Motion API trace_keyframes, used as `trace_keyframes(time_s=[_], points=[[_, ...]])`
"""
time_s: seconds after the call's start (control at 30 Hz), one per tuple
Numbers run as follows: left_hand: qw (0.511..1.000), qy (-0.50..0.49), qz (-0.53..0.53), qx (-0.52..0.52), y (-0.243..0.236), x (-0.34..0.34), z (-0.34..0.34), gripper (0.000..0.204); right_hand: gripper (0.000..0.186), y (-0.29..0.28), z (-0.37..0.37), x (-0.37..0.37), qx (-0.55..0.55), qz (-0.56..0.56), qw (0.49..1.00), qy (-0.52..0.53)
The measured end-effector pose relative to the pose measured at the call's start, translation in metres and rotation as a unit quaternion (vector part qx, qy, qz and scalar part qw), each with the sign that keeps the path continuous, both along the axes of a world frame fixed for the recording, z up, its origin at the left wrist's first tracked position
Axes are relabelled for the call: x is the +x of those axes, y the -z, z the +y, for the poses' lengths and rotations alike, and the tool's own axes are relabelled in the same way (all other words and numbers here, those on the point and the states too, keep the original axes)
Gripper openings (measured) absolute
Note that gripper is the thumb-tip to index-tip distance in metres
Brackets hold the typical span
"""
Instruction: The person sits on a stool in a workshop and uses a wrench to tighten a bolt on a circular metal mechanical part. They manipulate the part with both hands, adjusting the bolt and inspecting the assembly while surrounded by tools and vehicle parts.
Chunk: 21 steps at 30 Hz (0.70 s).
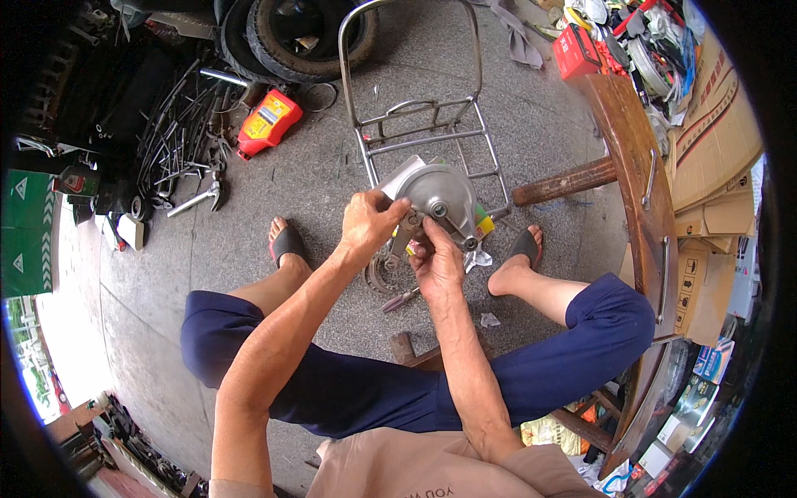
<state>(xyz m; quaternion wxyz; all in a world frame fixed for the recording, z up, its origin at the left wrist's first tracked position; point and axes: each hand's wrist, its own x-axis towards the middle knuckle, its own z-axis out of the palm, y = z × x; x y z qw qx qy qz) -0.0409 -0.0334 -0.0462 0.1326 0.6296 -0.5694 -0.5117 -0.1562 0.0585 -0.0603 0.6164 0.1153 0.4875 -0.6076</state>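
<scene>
My left hand (369,220) grips the left edge of a round silver metal hub plate (437,184), with its thumb on a small lever arm (403,235) near the plate's middle. The fingers of my right hand (436,261) are closed at the lever, just below the plate's centre. Beneath the plate are a pale flat piece (397,175), partly hidden, and a yellow item (484,227). A curved metal part (378,275) lies lower down beside a chrome tubular rack (490,151) on the floor.
Tyres (307,46), a red jug (269,122), a hammer (198,197) and tangled metal parts lie upper left. A wooden bench (618,116) with wrenches (652,178), cardboard (701,153) and clutter fill the right. My sandalled feet (521,249) flank the work; white paper scraps (489,319) lie nearby.
</scene>
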Motion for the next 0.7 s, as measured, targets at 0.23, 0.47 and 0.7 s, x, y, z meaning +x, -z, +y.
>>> trace_keyframes(time_s=[0.23,0.47,0.7], points=[[0.987,-0.012,0.158,-0.035,0.002,0.005,0.004,0.031,0.016,0.005,-0.001,0.003,0.005,-0.008,1.000,-0.002],[0.999,-0.046,0.008,-0.026,-0.017,-0.001,0.005,0.044,0.015,0.011,-0.002,0.000,-0.006,-0.015,1.000,-0.005],[0.996,-0.016,0.047,-0.077,-0.010,-0.004,0.005,0.024,0.013,0.010,-0.001,-0.001,-0.007,-0.018,1.000,0.000]])
